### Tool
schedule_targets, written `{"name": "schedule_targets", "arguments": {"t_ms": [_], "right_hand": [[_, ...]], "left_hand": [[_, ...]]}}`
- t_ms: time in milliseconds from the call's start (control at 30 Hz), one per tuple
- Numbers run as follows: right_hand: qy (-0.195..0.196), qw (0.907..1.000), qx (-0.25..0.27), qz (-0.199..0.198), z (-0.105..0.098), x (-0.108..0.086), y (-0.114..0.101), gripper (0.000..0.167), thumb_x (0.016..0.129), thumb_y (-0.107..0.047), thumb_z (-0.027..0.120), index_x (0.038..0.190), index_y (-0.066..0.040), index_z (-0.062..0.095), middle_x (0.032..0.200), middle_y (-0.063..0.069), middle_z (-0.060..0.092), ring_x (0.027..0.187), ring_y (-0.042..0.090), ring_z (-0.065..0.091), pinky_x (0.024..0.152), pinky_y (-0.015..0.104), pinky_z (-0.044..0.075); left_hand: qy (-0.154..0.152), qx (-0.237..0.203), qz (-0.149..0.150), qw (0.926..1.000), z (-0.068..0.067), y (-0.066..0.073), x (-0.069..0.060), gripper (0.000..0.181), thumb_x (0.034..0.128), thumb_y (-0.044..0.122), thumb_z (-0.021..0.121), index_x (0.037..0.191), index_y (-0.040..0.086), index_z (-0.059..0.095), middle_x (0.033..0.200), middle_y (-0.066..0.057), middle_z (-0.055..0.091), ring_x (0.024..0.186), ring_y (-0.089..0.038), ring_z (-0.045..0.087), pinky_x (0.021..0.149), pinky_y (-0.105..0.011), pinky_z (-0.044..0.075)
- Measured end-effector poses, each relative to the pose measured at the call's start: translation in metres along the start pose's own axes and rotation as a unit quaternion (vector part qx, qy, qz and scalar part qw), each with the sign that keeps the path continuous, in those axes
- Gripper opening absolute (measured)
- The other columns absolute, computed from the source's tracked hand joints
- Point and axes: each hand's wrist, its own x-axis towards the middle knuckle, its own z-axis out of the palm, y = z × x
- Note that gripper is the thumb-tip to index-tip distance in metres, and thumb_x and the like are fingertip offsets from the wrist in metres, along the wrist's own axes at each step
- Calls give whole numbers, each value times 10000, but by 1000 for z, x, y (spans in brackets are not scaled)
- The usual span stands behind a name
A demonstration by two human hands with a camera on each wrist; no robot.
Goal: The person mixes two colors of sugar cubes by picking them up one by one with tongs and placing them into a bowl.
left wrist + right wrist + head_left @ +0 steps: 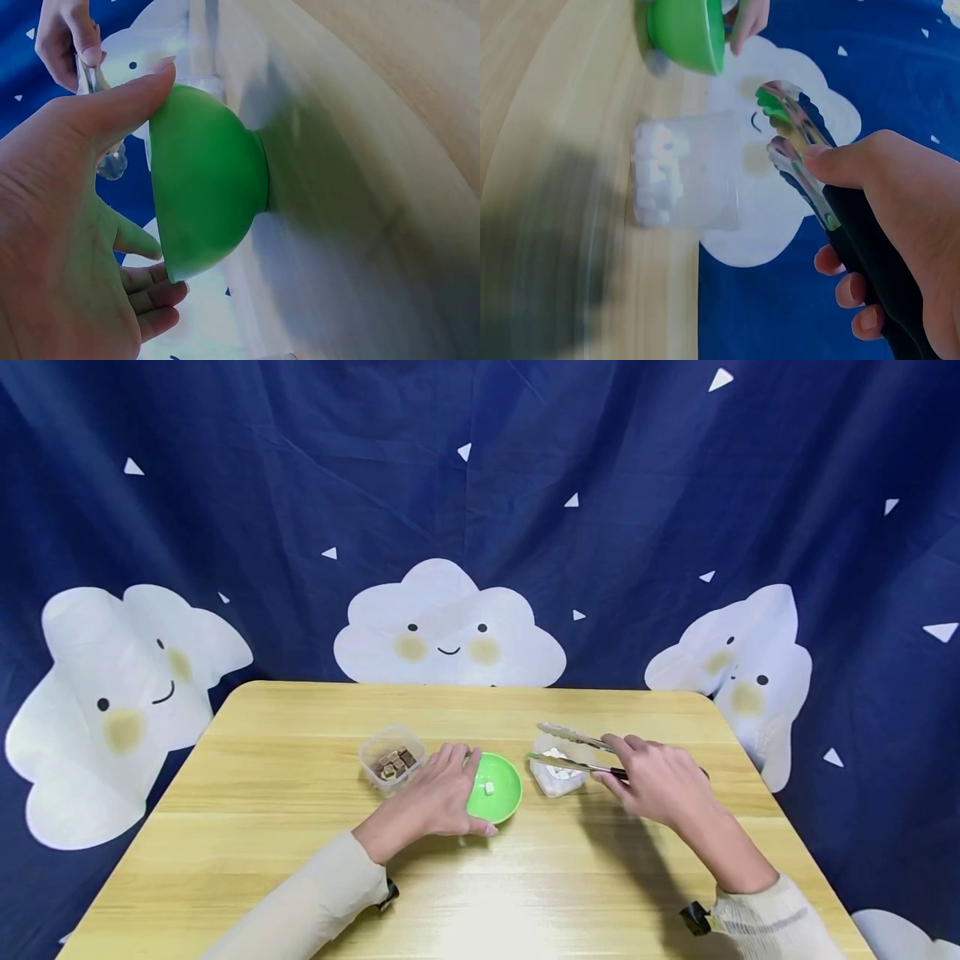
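Note:
My left hand [442, 793] holds a green bowl [507, 787] by its rim, thumb on the near side and fingers on the far side. One white cube [489, 788] lies inside the bowl. In my right hand [663, 783] is a pair of metal tongs [573, 765] with black handles [877, 262]. The tong tips are apart, with nothing visible between them, above a clear plastic container [724, 172]. White cubes [654, 176] fill the lower part of that container. From the left wrist, the bowl's green outside [202, 187] shows, hiding its inside.
Left of the bowl, close to my left hand, stands another clear container [367, 752] with several brown cubes [395, 763]. Everything stands on a light wooden table [247, 785]. Behind its far edge hangs a dark blue curtain [405, 485] with printed clouds.

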Motion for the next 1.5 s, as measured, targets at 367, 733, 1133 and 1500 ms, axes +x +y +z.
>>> {"name": "schedule_targets", "arguments": {"t_ms": [367,733,1133,1500], "right_hand": [[73,9996,-281,32,8,-3,17,508,839,-507,800,1075,-73,684,813,61,702,479,160,509,376,309,348],[-27,9991,-257,-327,8,1,21,371,851,-411,834,1031,-109,714,755,-10,631,511,146,496,376,279,290],[-1205,9919,-295,-255,-7,30,16,211,855,-359,822,852,-211,670,727,-67,552,543,172,519,422,381,394],[-1566,9862,-398,-363,5,39,13,201,826,-405,837,859,-239,729,726,-75,584,606,204,603,467,436,477]], "left_hand": [[-89,-185,-48,9998,0,-2,2,1261,709,737,810,1583,-43,343,1550,-209,411,1423,-359,412,1230,-493,387],[-56,-260,-64,9996,-1,-4,4,1289,678,744,827,1578,-46,348,1494,-218,457,1395,-360,426,1223,-504,390],[-41,-21,17,10000,-2,-4,4,1295,690,793,779,1570,-60,359,1452,-203,478,1360,-327,447,1219,-470,403],[118,271,170,9994,1,-2,4,1287,694,838,734,1545,-68,401,1371,-178,517,1266,-291,473,1164,-442,456]]}}
